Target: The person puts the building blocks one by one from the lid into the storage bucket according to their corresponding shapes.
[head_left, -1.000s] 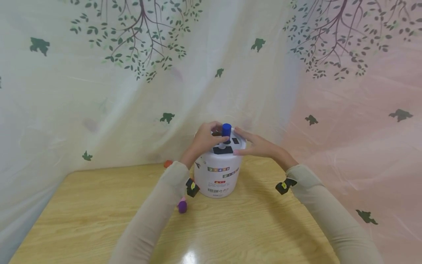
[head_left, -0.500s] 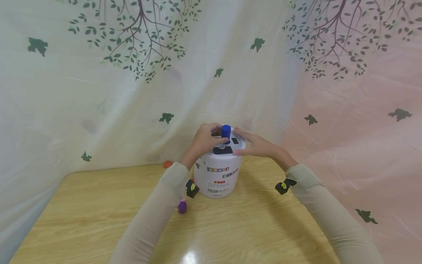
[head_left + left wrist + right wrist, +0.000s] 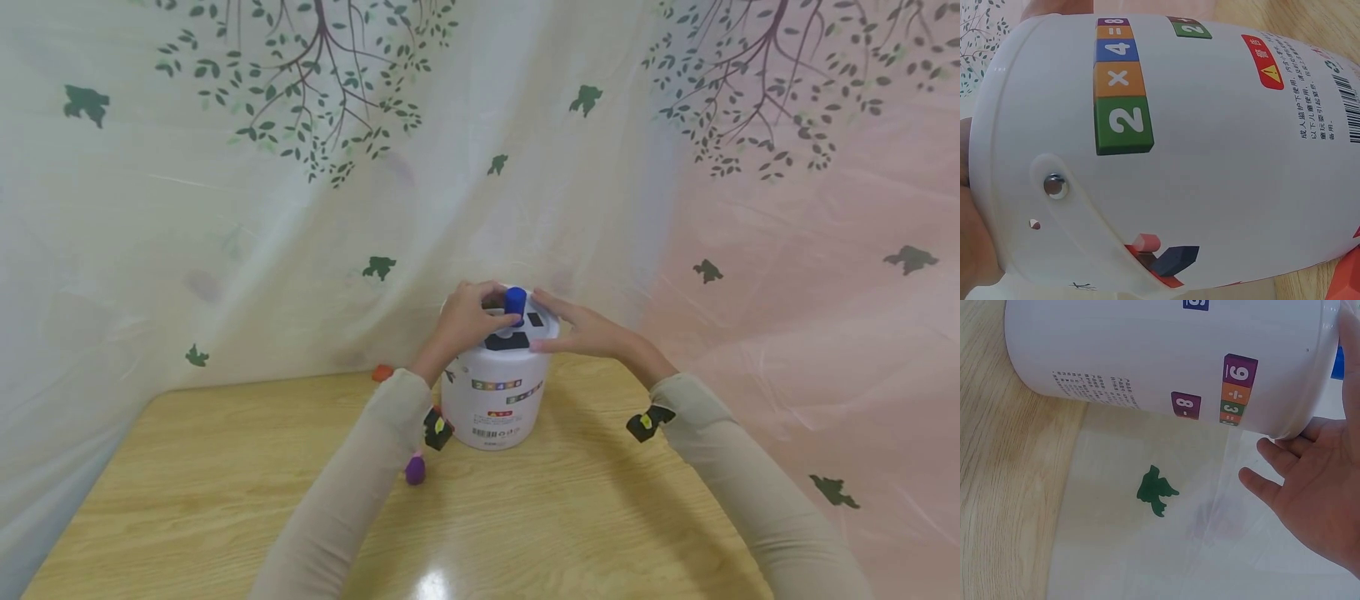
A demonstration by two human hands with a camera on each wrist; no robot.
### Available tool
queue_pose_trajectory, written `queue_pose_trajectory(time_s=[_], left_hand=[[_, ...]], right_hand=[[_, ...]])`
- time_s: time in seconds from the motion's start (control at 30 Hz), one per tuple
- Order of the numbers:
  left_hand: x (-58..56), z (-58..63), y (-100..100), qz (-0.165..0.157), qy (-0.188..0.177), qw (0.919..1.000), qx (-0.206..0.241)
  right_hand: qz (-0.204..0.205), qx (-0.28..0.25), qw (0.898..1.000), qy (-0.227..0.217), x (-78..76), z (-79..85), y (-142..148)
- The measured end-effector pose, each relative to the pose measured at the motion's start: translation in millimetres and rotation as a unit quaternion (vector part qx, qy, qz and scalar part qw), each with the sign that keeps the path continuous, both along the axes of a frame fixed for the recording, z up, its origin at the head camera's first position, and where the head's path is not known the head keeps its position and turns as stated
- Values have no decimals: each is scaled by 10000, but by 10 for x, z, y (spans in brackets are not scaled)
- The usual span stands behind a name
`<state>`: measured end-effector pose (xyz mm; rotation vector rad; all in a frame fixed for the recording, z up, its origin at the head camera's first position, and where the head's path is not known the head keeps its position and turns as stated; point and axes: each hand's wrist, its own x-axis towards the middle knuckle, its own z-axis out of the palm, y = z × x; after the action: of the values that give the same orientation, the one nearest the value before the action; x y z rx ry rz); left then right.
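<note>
A white bucket (image 3: 493, 400) stands upright on the table, printed with number sums. Its white lid (image 3: 550, 321) has several dark cut-outs. My left hand (image 3: 468, 321) is over the lid's left side and pinches an upright blue cylinder block (image 3: 515, 302), thumb in front; its other fingers are partly hidden behind. The block's lower end is at a lid opening. My right hand (image 3: 588, 331) rests on the right rim with thumb and fingers spread. In the right wrist view a bit of the blue block (image 3: 1338, 364) shows past the rim.
A purple block (image 3: 416, 471) with something pink behind it lies by the left sleeve. Farther back is an orange-red block (image 3: 382, 372). A leaf-printed curtain (image 3: 285, 233) hangs close behind the wooden table (image 3: 225, 475). The bucket's handle (image 3: 1094, 219) lies against its side.
The blue cylinder block has sunk slightly lower at the lid opening, with my left hand lowering a little along with it. My right hand and the bucket have stayed put.
</note>
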<state>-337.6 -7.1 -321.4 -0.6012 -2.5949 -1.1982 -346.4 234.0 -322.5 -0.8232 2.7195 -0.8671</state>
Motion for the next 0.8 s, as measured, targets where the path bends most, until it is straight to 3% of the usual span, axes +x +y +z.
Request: queue_pose_trajectory(time_s=[0.53, 0.8], left_hand=[[-15, -17, 1, 69, 217, 9996, 190], [-18, -16, -17, 73, 501, 9977, 442]], right_hand=[[-3, 22, 10000, 60, -6, 0, -5], [-18, 29, 10000, 46, -5, -2, 0]])
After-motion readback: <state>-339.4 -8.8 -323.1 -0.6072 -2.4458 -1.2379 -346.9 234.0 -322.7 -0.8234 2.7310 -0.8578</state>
